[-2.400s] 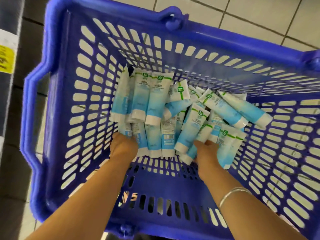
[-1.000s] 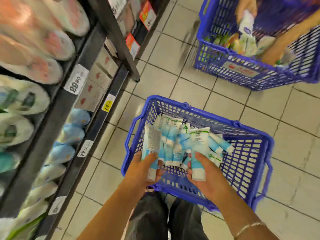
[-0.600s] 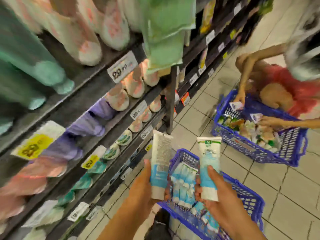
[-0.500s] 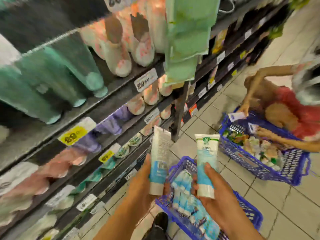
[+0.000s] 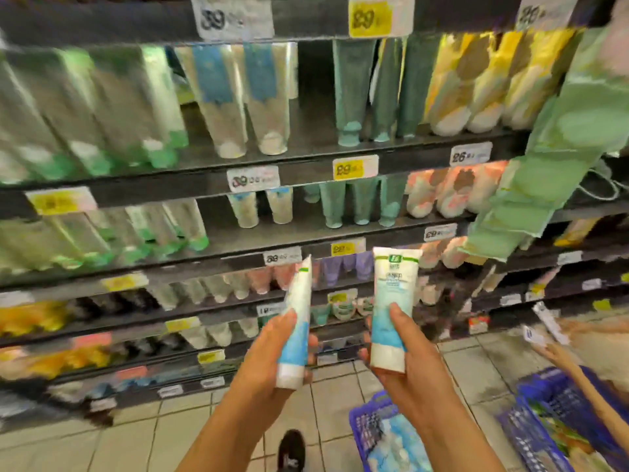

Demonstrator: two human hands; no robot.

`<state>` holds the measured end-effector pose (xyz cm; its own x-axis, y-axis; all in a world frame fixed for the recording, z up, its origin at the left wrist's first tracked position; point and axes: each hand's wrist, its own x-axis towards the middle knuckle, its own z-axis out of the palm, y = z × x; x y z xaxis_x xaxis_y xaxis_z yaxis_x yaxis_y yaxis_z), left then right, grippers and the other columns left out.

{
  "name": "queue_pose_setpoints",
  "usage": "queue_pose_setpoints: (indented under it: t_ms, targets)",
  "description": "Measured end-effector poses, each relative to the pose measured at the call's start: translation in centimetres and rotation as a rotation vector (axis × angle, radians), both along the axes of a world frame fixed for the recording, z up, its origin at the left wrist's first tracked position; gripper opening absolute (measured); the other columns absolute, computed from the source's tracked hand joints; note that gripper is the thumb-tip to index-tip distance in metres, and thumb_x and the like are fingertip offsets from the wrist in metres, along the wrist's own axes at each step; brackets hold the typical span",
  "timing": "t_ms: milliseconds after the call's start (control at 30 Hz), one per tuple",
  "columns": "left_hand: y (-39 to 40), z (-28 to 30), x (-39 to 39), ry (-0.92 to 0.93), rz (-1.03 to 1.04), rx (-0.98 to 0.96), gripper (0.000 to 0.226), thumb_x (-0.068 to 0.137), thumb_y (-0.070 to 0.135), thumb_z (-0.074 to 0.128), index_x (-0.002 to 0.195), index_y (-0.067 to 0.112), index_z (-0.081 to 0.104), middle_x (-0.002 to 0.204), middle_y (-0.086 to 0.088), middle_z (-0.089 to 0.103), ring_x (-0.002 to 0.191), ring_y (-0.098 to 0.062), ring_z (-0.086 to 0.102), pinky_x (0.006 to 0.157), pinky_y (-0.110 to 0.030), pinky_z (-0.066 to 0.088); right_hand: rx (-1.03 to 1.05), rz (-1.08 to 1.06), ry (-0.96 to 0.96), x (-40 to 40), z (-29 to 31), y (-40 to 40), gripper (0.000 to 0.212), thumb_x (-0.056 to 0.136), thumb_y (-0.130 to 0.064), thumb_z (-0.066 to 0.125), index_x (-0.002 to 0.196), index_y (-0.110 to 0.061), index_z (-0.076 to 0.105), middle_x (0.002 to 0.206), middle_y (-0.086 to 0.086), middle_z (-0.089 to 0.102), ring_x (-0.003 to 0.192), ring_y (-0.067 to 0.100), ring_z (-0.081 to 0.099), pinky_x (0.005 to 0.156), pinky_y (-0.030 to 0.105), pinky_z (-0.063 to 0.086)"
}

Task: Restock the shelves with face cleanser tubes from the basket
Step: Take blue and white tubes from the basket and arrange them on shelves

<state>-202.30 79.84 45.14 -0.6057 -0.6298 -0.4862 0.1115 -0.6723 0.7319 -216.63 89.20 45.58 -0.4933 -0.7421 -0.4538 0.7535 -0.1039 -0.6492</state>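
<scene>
My left hand (image 5: 269, 361) grips one white-and-blue cleanser tube (image 5: 296, 321), cap down and seen edge-on. My right hand (image 5: 408, 359) grips a second tube (image 5: 391, 301), cap down with its green-striped label facing me. Both tubes are raised side by side in front of the dark shelves (image 5: 238, 243). The blue basket (image 5: 366, 424) with more blue tubes sits on the floor below my right arm, partly hidden by it.
Rows of upright tubes fill the shelves behind price tags (image 5: 253, 178). A green hanging strip of packs (image 5: 544, 165) droops at the right. Another person's arm (image 5: 585, 379) reaches over a second blue basket (image 5: 551, 427) at lower right. My shoe (image 5: 291, 451) stands on the tiled floor.
Both hands lifted a tube each out of the basket. My view swung up from the basket to face the shelves squarely, with the tubes now held higher in front of them.
</scene>
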Motion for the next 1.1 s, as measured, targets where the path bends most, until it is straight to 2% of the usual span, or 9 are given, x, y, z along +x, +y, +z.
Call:
queue_pose_setpoints:
  t_ms: [67, 133, 300, 500, 600, 733, 867, 967, 1100]
  targets:
    - [0.1, 1.2, 3.1, -0.038, 0.077, -0.07, 0.055, 0.061, 0.047, 0.066, 0.104, 0.013, 0.055, 0.063, -0.002, 0.063, 0.048, -0.011, 0.053, 0.042, -0.023, 0.045, -0.006, 0.08, 0.001, 2.8, 1.1, -1.1, 0.051, 0.064, -0.031, 0.065, 0.109, -0.009, 0.058, 0.071, 0.006, 0.061, 0.059, 0.016, 0.057, 0.047, 0.025, 0.051]
    - [0.2, 2.2, 6.2, -0.055, 0.166, -0.096, 0.051, 0.063, 0.048, 0.064, 0.104, 0.017, 0.056, 0.064, 0.0, 0.063, 0.051, -0.012, 0.054, 0.047, -0.026, 0.048, -0.008, 0.16, 0.005, 5.6, 2.2, -2.2, 0.052, 0.064, -0.032, 0.064, 0.11, -0.009, 0.059, 0.073, 0.007, 0.06, 0.057, 0.016, 0.057, 0.045, 0.025, 0.05]
    - [-0.7, 4.1, 13.4, 0.065, 0.363, -0.052, 0.042, 0.067, 0.032, 0.064, 0.106, 0.016, 0.057, 0.065, -0.003, 0.067, 0.057, -0.015, 0.061, 0.054, -0.032, 0.053, -0.041, 0.35, 0.047, 12.0, 4.7, -5.4, 0.043, 0.063, -0.031, 0.065, 0.1, -0.009, 0.061, 0.061, 0.006, 0.062, 0.047, 0.012, 0.057, 0.042, 0.023, 0.049]
    - [-3.5, 5.6, 22.7, 0.107, 0.496, -0.185, 0.049, 0.071, 0.02, 0.059, 0.12, 0.016, 0.052, 0.083, -0.006, 0.068, 0.065, -0.015, 0.064, 0.053, -0.032, 0.054, -0.059, 0.488, 0.132, 20.6, 6.7, -10.2, 0.038, 0.064, -0.032, 0.064, 0.096, -0.011, 0.061, 0.058, 0.003, 0.063, 0.045, 0.01, 0.058, 0.041, 0.021, 0.048]
    - [-5.3, 6.2, 28.3, 0.08, 0.558, -0.246, 0.048, 0.08, 0.016, 0.057, 0.127, 0.017, 0.047, 0.094, -0.006, 0.065, 0.074, -0.017, 0.063, 0.062, -0.036, 0.053, -0.063, 0.523, 0.164, 25.5, 7.2, -12.8, 0.034, 0.068, -0.033, 0.063, 0.094, -0.012, 0.06, 0.054, 0.002, 0.063, 0.044, 0.01, 0.058, 0.042, 0.021, 0.049]
    - [-8.0, 6.8, 35.6, 0.074, 0.581, -0.301, 0.047, 0.077, 0.013, 0.06, 0.122, 0.019, 0.05, 0.085, -0.003, 0.069, 0.07, -0.017, 0.066, 0.052, -0.033, 0.054, -0.079, 0.565, 0.213, 32.3, 7.6, -16.3, 0.037, 0.071, -0.036, 0.061, 0.099, -0.012, 0.058, 0.057, 0.004, 0.065, 0.045, 0.012, 0.059, 0.042, 0.022, 0.049]
    - [-10.8, 7.1, 41.4, 0.075, 0.575, -0.301, 0.054, 0.075, 0.014, 0.061, 0.128, 0.015, 0.047, 0.095, -0.009, 0.063, 0.07, -0.02, 0.063, 0.049, -0.031, 0.053, -0.095, 0.564, 0.223, 37.8, 8.0, -19.4, 0.027, 0.083, -0.035, 0.056, 0.099, -0.013, 0.056, 0.058, 0.004, 0.067, 0.044, 0.012, 0.059, 0.041, 0.024, 0.048]
    - [-12.7, 7.3, 44.7, 0.094, 0.55, -0.31, 0.06, 0.069, 0.016, 0.062, 0.128, 0.016, 0.048, 0.098, -0.01, 0.063, 0.074, -0.022, 0.062, 0.052, -0.034, 0.053, -0.127, 0.565, 0.164, 40.6, 8.3, -21.3, 0.022, 0.089, -0.031, 0.052, 0.1, -0.012, 0.056, 0.058, 0.006, 0.066, 0.043, 0.013, 0.059, 0.039, 0.024, 0.049]
    - [-14.8, 7.3, 47.6, 0.126, 0.539, -0.317, 0.052, 0.069, 0.013, 0.062, 0.119, 0.018, 0.053, 0.093, -0.01, 0.066, 0.077, -0.022, 0.062, 0.053, -0.029, 0.054, -0.179, 0.598, 0.047, 42.7, 8.9, -23.8, 0.025, 0.088, -0.029, 0.053, 0.106, -0.012, 0.054, 0.066, 0.011, 0.067, 0.051, 0.017, 0.062, 0.044, 0.025, 0.052]
